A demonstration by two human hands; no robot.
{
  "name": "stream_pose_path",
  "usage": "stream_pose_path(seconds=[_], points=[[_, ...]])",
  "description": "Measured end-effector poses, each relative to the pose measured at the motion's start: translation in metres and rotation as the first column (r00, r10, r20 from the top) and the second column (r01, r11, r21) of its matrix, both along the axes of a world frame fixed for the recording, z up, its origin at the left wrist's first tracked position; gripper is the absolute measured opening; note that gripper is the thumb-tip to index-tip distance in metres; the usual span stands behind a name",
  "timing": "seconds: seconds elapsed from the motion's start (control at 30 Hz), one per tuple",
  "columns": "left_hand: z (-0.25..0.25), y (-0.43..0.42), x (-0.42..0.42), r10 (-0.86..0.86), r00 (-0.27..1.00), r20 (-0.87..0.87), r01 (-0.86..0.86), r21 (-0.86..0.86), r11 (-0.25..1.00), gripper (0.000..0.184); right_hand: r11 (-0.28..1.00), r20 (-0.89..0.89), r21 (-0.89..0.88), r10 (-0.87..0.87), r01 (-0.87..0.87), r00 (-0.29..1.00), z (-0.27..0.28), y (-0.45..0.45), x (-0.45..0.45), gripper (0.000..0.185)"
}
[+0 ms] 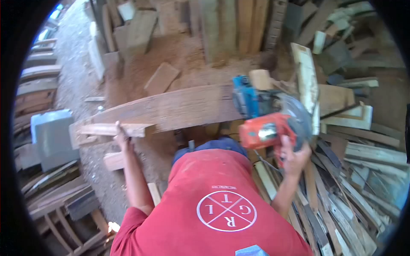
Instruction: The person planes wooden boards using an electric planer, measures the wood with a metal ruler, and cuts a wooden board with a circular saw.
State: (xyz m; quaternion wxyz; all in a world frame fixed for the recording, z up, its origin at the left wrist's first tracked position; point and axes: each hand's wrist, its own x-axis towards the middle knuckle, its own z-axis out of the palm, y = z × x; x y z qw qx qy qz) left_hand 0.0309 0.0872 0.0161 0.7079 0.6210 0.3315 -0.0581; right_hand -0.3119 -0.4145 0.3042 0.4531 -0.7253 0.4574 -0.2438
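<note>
My right hand [294,155] is closed around the handle of a red circular saw [262,131], raised near the right end of the plank; its round grey guard [297,115] is blurred. On the left, my left hand [122,137] grips the edge of a short pale piece of wood [100,129], with fingers laid over it. That piece lies along the near edge of a long wooden plank [183,106] that spans the work area. A blue power tool [247,97] rests at the plank's right end, just beyond the saw.
Stacked offcuts [363,158] crowd the right side. Upright boards [230,30] stand at the back, and a loose board [162,79] lies on sawdust-covered ground. A grey plastic container [53,138] sits at left near piled timber [64,200]. A cord [267,162] hangs below the saw.
</note>
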Motion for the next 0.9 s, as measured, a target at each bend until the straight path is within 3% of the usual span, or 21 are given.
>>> stream_pose_path(seconds=[0.03, 0.07, 0.1, 0.13, 0.17, 0.2, 0.23, 0.3, 0.37, 0.43, 0.47, 0.5, 0.57, 0.63, 0.67, 0.77, 0.83, 0.9], points=[[-0.028, 0.013, 0.005, 0.003, 1.000, 0.015, -0.005, 0.102, 0.995, 0.090, 0.985, 0.038, 0.147, -0.097, 0.091, 0.995, 0.003, 0.006, -0.011, 0.026], [-0.019, 0.015, 0.003, -0.050, 0.995, -0.092, 0.063, 0.147, 0.987, 0.095, 0.978, 0.067, 0.161, -0.144, 0.132, 0.987, 0.003, 0.012, -0.025, 0.026], [-0.016, 0.011, 0.002, -0.003, 0.991, -0.132, 0.047, 0.330, 0.943, 0.100, 0.968, 0.089, 0.177, -0.198, 0.180, 0.976, 0.002, 0.020, -0.041, 0.027], [0.005, -0.003, -0.001, 0.024, 0.979, -0.201, 0.056, 0.382, 0.923, 0.096, 0.976, 0.082, 0.121, -0.189, 0.179, 0.979, -0.001, 0.030, -0.060, 0.028], [0.042, -0.030, -0.015, 0.029, 0.999, -0.038, -0.023, 0.146, 0.989, 0.092, 0.981, 0.072, 0.049, -0.190, 0.187, 0.979, -0.002, 0.042, -0.077, 0.029], [0.015, -0.009, -0.014, -0.029, 0.999, -0.029, 0.034, 0.217, 0.975, 0.091, 0.968, 0.026, 0.034, -0.248, 0.248, 0.968, -0.001, 0.059, -0.092, 0.029], [0.029, -0.014, -0.021, -0.020, 0.999, -0.051, 0.026, 0.124, 0.992, 0.089, 0.950, -0.028, 0.009, -0.311, 0.311, 0.950, 0.001, 0.072, -0.105, 0.029], [0.008, 0.007, -0.025, -0.011, 1.000, -0.020, 0.012, 0.063, 0.998, 0.086, 0.900, -0.133, 0.043, -0.425, 0.434, 0.895, 0.000, 0.100, -0.126, 0.028], [0.048, -0.004, -0.026, 0.014, 0.968, -0.249, 0.026, 0.157, 0.987, 0.088, 0.833, -0.239, 0.022, -0.532, 0.552, 0.812, -0.001, 0.110, -0.143, 0.027], [0.045, 0.004, -0.027, -0.101, 0.969, -0.227, 0.140, 0.159, 0.977, 0.093, 0.621, -0.292, 0.210, -0.698, 0.755, 0.654, -0.022, 0.108, -0.165, 0.025], [0.042, 0.015, -0.025, -0.165, 0.958, -0.236, 0.170, 0.000, 0.985, 0.095, 0.577, -0.269, 0.253, -0.729, 0.776, 0.630, -0.034, 0.101, -0.177, 0.024], [0.045, 0.017, -0.024, -0.202, 0.955, -0.217, 0.177, -0.130, 0.976, 0.097, 0.540, -0.244, 0.330, -0.743, 0.774, 0.623, -0.056, 0.090, -0.190, 0.024], [0.040, 0.021, -0.026, -0.165, 0.952, -0.259, 0.154, -0.064, 0.986, 0.100, 0.544, -0.253, 0.430, -0.694, 0.721, 0.674, -0.113, 0.061, -0.233, 0.020], [0.062, -0.005, -0.034, 0.016, 0.948, -0.319, 0.010, 0.080, 0.997, 0.099, 0.363, -0.369, 0.471, -0.747, 0.804, 0.553, -0.191, 0.032, -0.268, 0.015], [0.081, -0.025, -0.041, -0.030, 0.962, -0.271, 0.050, 0.068, 0.996, 0.096, 0.397, -0.339, 0.518, -0.719, 0.758, 0.607, -0.236, 0.019, -0.291, 0.013], [0.109, -0.061, -0.063, -0.071, 0.982, -0.175, 0.079, 0.037, 0.996, 0.065, 0.360, -0.324, 0.616, -0.695, 0.700, 0.642, -0.343, -0.023, -0.347, 0.011], [0.112, -0.065, -0.071, -0.061, 0.988, -0.139, 0.066, 0.036, 0.997, 0.056, 0.199, -0.393, 0.706, -0.688, 0.679, 0.610, -0.419, -0.051, -0.379, 0.011], [0.117, -0.072, -0.080, -0.092, 0.991, -0.098, 0.096, 0.041, 0.995, 0.053, 0.151, -0.330, 0.802, -0.694, 0.578, 0.640, -0.461, -0.076, -0.385, 0.010]])
